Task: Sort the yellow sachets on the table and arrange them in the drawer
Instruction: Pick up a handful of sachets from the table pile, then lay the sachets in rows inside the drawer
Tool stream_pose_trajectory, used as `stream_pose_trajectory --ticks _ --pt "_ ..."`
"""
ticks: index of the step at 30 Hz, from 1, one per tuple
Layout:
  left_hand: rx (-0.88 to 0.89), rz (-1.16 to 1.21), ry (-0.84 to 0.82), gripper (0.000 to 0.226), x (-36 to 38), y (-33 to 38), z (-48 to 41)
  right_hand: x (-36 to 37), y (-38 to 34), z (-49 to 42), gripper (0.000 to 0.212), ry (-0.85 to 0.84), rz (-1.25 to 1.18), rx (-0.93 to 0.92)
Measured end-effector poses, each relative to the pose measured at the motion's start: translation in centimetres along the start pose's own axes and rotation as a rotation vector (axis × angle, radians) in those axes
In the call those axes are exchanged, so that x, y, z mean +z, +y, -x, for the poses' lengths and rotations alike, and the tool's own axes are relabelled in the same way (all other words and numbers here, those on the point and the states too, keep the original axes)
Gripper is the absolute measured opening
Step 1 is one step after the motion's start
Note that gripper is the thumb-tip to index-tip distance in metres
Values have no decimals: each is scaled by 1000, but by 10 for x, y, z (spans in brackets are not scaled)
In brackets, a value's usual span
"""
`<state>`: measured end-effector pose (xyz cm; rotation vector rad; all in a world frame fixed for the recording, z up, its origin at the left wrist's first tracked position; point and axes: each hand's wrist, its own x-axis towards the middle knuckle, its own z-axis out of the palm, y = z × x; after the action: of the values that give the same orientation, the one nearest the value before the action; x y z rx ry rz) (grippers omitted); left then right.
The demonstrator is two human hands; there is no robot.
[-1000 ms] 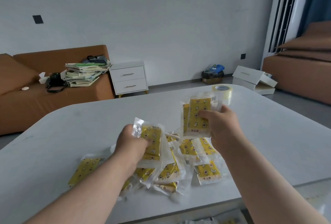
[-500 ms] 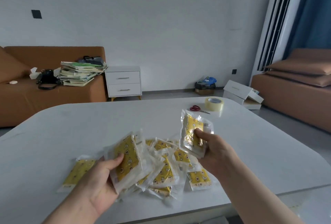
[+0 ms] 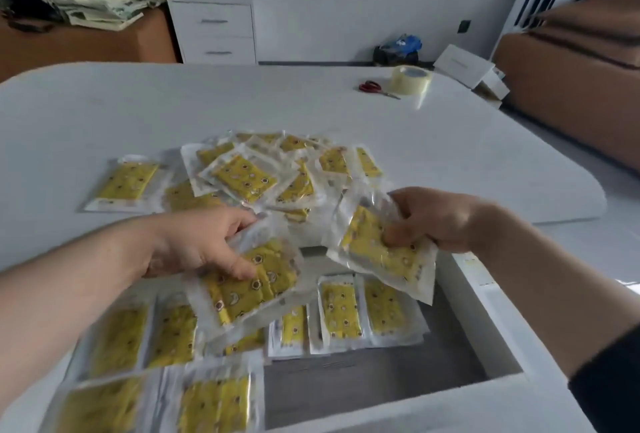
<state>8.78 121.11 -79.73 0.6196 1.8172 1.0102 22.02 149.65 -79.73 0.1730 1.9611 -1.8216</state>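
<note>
Yellow sachets (image 3: pixel 381 252) in both hands, held over the open drawer (image 3: pixel 491 328). Left hand (image 3: pixel 204 245) pinching a small stack (image 3: pixel 249 287) — thumb on top, fingers underneath. Right hand (image 3: pixel 436 221) pinching another sachet or two by the upper edge, thumb pressed onto the print. Beyond, on the table (image 3: pixel 450 155), a loose pile (image 3: pixel 263 176) yet to sort, plus a stray (image 3: pixel 124 183) off to its left. Down in the drawer, neat rows (image 3: pixel 341 315) already laid along the back and left (nearest ones too blurred to count), with bare grey floor (image 3: pixel 381 377) at the front right.

Probably mid-placement. Lower each handful flat, print up, long edges matched to the neighbours. Set the left stack beside the front row's last one, then carry on rightward onto bare floor. Square the edges before letting go — slick film, likely to slide. Release one hand at a time.
</note>
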Motion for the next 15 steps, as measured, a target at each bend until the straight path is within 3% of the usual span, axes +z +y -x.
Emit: stream_pose_trajectory --ticks 3,8,12,15 --pt "-25 -250 -69 37 10 -3 6 17 11 0 22 -74 397 223" --pt "-74 -774 -180 37 50 -18 -4 51 33 -17 21 -178 990 305" --pt "-166 -838 -156 60 77 -46 -31 57 55 -26 45 -195 1144 391" --pt "-192 -789 -123 74 89 -56 -42 58 66 -28 47 -242 1154 407"
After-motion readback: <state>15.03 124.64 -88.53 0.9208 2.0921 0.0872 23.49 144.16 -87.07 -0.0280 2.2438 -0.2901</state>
